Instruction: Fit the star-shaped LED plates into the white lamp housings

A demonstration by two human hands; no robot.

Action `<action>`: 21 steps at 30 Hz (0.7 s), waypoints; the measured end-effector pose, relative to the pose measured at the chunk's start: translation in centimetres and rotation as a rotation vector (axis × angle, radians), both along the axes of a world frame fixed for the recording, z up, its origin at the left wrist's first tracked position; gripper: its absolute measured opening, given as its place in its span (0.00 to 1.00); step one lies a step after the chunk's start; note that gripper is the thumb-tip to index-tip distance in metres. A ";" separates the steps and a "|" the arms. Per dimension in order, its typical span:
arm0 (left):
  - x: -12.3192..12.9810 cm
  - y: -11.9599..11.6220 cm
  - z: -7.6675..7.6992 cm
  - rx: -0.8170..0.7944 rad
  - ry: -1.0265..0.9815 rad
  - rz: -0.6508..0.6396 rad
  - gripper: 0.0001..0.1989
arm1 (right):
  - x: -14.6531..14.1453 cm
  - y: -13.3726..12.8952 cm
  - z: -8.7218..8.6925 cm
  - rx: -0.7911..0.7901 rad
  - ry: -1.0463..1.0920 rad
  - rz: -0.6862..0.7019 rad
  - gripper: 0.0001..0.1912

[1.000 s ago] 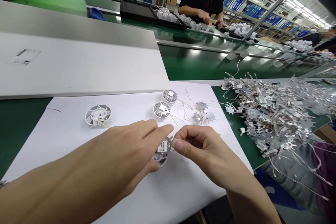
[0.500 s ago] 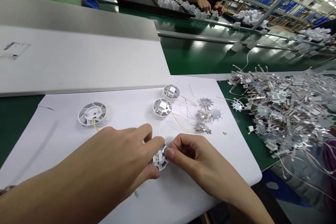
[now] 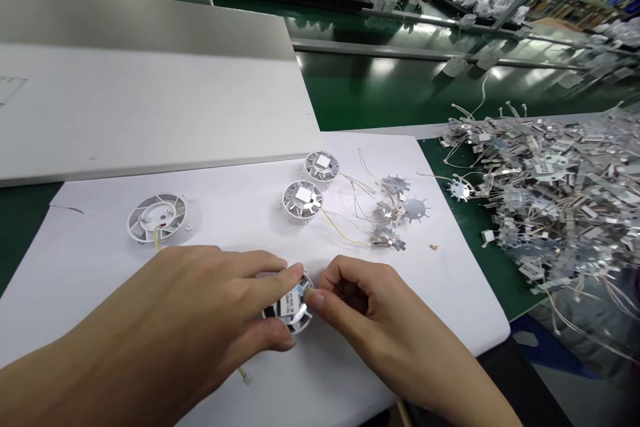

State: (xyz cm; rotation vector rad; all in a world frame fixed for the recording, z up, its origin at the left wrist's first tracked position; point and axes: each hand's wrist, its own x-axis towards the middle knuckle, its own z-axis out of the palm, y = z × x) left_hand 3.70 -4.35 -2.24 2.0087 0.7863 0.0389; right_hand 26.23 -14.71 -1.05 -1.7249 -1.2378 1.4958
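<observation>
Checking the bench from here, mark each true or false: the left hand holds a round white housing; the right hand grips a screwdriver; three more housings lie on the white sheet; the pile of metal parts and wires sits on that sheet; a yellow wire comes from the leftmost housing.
1. The left hand holds a round white housing: true.
2. The right hand grips a screwdriver: false. It shows no tool; its fingertips pinch at the housing's edge.
3. Three more housings lie on the white sheet: true.
4. The pile of metal parts and wires sits on the sheet: false. It lies on the green bench to the sheet's right.
5. A yellow wire comes from the leftmost housing: true.
</observation>
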 end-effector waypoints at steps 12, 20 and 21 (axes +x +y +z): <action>0.2 -0.5 0.3 0.430 0.070 -0.148 0.18 | -0.3 -0.4 -0.4 0.076 -0.043 -0.016 0.13; 0.0 -0.9 0.6 0.498 0.107 -0.186 0.22 | -0.6 -0.8 -0.6 0.098 -0.060 -0.013 0.12; 0.1 -1.0 0.5 0.523 0.116 -0.190 0.22 | -0.6 -0.8 -0.6 0.102 -0.068 -0.011 0.12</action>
